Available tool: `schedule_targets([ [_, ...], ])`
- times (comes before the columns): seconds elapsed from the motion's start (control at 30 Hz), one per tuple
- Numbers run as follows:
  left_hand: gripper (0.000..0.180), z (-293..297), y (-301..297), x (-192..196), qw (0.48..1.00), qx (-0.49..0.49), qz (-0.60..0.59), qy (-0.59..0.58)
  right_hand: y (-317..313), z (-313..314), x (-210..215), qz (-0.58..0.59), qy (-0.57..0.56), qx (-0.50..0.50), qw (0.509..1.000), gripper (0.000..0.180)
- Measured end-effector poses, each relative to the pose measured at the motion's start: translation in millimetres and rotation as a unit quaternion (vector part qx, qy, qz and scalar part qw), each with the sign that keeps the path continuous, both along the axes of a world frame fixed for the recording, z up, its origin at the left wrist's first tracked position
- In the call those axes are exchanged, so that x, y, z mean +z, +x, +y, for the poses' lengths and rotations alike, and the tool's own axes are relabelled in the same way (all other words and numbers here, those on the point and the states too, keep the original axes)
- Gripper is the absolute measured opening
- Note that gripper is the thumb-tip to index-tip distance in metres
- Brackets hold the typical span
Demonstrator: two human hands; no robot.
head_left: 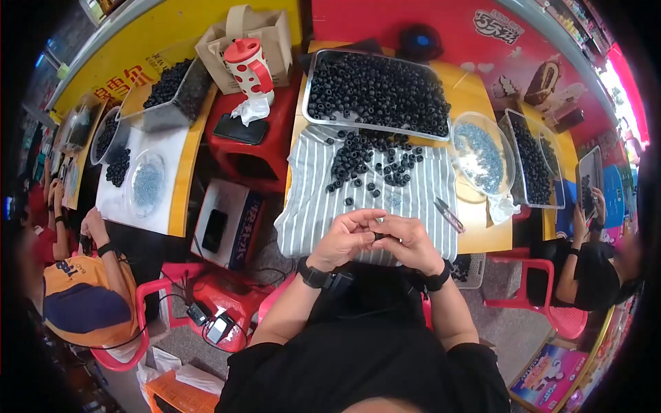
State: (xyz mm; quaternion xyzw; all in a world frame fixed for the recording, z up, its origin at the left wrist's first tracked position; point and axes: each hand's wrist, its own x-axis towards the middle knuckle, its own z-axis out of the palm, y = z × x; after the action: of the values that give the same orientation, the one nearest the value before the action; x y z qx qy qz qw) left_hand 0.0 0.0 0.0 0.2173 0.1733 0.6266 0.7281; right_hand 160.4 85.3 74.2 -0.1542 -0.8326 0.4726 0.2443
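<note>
My left hand [339, 241] and my right hand [414, 242] meet over the near edge of a grey-and-white striped cloth [306, 199]. Both are closed, their fingertips pinching a small black ring-shaped part [378, 236], mostly covered by the fingers. Just beyond them, a loose pile of black ring-shaped parts [361, 155] is spread on the cloth. A clear tray [375, 130] full of the same parts stands behind the pile. To the right of my right hand lies a pair of small snips or tweezers [451, 215]. Farther right is a round clear dish [511, 162] with tiny pale-blue pieces.
Another clear bin [536, 168] of black parts stands at the right. Left of the table, a red stool [251, 155] bears a spotted tumbler [249, 67], a tissue and a phone [240, 129]. People sit at tables on both sides. Cables and chargers [219, 327] lie on a red seat.
</note>
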Motion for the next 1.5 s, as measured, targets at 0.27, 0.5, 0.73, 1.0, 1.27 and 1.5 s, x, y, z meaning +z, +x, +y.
schedule_targets([
  [0.27, 0.042, -1, -1, 7, 0.999, -0.005, 0.036, -0.035, 1, -3, -7, 0.035, 0.024, -0.003, 0.999, 0.018],
  [0.5, 0.043, 7, 3, 12, 0.999, -0.019, 0.032, 0.002, 43, 6, 4, -0.008, -0.021, -0.118, 0.993, 0.021],
  [0.73, 0.041, 2, 1, 9, 0.999, -0.006, 0.044, -0.008, 171, 122, 44, 0.096, 0.071, -0.490, 0.864, 0.024],
  [1.0, 0.027, 1, 0, 5, 0.999, -0.005, 0.041, -0.009, 144, 114, 14, 0.030, 0.124, -0.427, 0.895, 0.011],
  [1.27, 0.023, 1, -2, 5, 0.999, -0.011, 0.039, -0.023, 7, 36, -18, -0.163, 0.210, -0.227, 0.937, 0.011],
  [1.5, 0.020, 2, -1, 8, 0.999, -0.019, 0.023, -0.021, 7, 41, -21, -0.234, 0.199, -0.210, 0.928, 0.006],
])
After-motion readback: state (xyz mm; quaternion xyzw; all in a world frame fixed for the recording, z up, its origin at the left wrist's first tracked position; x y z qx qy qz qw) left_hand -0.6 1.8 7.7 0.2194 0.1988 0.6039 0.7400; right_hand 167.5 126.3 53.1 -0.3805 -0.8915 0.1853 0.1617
